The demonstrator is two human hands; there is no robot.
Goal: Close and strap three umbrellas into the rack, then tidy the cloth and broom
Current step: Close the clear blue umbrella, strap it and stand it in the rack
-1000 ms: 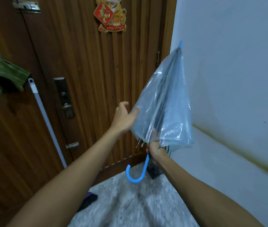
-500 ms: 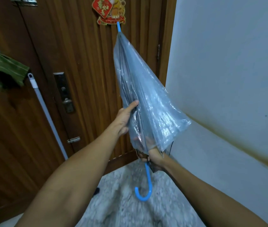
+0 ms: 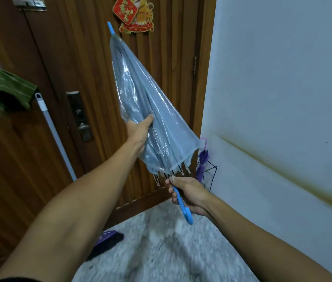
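The transparent blue umbrella (image 3: 150,110) is held tilted in front of the wooden door (image 3: 79,58), tip up toward the door ornament (image 3: 134,15). The left hand (image 3: 138,131) is wrapped around the loose canopy, probably to gather the folds for strapping. The right hand (image 3: 189,194) is closed on the blue handle (image 3: 183,206), so the shaft is steadied. Right of the door, a wire rack (image 3: 209,174) with a purple umbrella (image 3: 202,161) stands against the white wall (image 3: 283,78); free room is seen there. Left of the door lock, the broom stick (image 3: 55,135) leans, and the green cloth (image 3: 10,90) hangs beside it.
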